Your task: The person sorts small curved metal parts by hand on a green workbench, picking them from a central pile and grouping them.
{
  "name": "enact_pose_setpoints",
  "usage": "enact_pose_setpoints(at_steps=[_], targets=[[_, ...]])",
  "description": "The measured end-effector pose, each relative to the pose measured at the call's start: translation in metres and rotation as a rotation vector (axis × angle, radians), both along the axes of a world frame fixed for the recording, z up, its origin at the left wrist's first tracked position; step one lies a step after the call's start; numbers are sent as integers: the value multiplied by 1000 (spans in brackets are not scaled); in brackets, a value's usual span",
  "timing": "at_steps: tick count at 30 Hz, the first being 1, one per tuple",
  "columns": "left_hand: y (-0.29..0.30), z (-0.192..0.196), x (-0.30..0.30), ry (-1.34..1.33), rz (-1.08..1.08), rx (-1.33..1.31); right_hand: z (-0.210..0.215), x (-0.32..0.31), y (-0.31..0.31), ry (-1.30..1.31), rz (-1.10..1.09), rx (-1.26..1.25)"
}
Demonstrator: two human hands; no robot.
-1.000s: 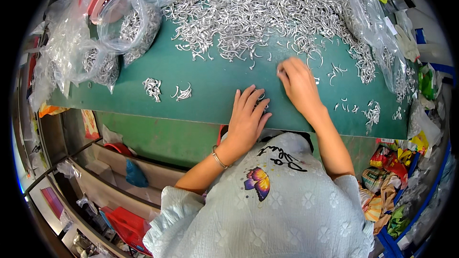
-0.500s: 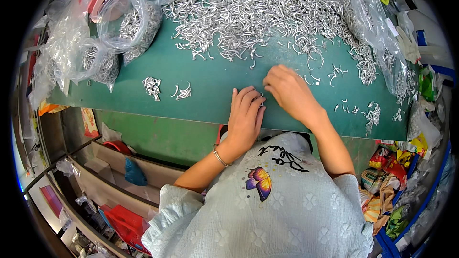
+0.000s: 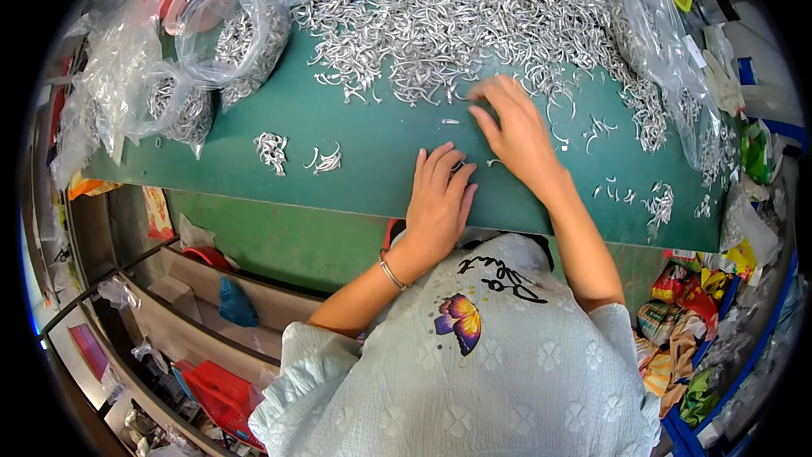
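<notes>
My left hand (image 3: 437, 199) rests on the green table (image 3: 364, 152) near its front edge, fingers bent and close together. Something small and dark-silvery shows by its index finger and thumb, mostly covered. Farther forward, my right hand (image 3: 520, 131) is open above the table at the near fringe of a wide heap of curved silver metal pieces (image 3: 474, 8). Its thumb stands apart and its fingertips are smeared by motion. Between the hands lies a small silver piece (image 3: 495, 162), and a short straight one (image 3: 450, 122) is left of the right hand.
Small clusters of curved pieces (image 3: 271, 152) lie to the left, others (image 3: 660, 201) to the right. Clear plastic bags of pieces (image 3: 241, 46) stand at the far left, another bag (image 3: 668, 59) at the far right. Shelving with a red basket (image 3: 220, 398) is below left.
My right hand has moved forward from beside my left hand to the heap's edge, and its thumb has spread. Small pieces now show where it was. My left hand has barely moved.
</notes>
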State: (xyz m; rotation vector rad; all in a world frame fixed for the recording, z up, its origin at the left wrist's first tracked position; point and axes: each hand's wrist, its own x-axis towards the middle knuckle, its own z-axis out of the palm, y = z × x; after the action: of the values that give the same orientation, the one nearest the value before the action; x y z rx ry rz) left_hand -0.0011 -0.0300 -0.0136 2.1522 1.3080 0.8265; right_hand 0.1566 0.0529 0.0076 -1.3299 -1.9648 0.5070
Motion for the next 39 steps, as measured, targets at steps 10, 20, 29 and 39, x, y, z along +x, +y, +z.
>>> enact_pose_setpoints(at_steps=[10, 20, 29, 39], targets=[[1, -3, -9, -31, 57, 17, 5, 5, -18, -104, 122, -165], [1, -4, -10, -10, 115, 41, 23, 8, -20, -214, 199, -371], [2, -3, -9, -41, 128, 50, -1, -10, -3, -354, -53, -104], [2, -1, -8, -23, 126, 52, 29, 46, -23, -83, 20, -457]])
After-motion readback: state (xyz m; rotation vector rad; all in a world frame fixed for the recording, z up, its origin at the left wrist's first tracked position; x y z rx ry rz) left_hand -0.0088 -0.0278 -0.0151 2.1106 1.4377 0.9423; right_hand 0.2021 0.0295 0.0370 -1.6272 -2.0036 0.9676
